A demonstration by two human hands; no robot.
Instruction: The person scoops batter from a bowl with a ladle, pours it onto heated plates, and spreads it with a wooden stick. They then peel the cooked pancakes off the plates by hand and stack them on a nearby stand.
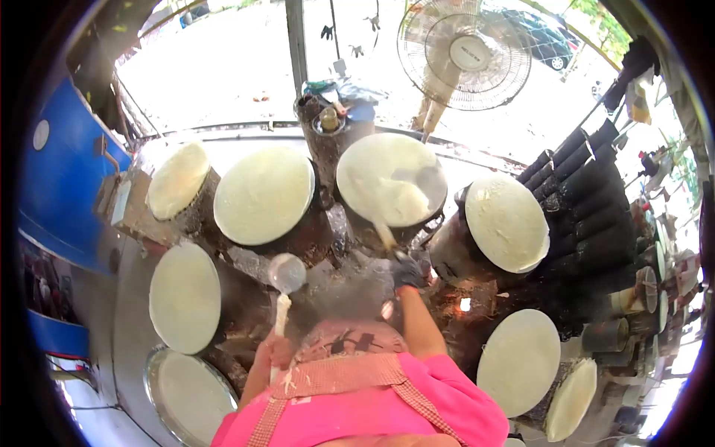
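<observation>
Wrapped round the light handle of a ladle is my bare left hand; the ladle's round bowl hangs between the left pans and the centre. My right hand, in a dark glove, grips a wooden paddle. The paddle's far end reaches onto the round pan at the top centre, where pale batter covers much of the surface and a greyer patch shows at its right. Left of that pan lies another batter-covered round, and to the right is one more.
More pale rounds lie at left and lower right. A metal tray is at the lower left. A standing fan rises behind. Small fire glows near my right arm. A blue tank stands far left.
</observation>
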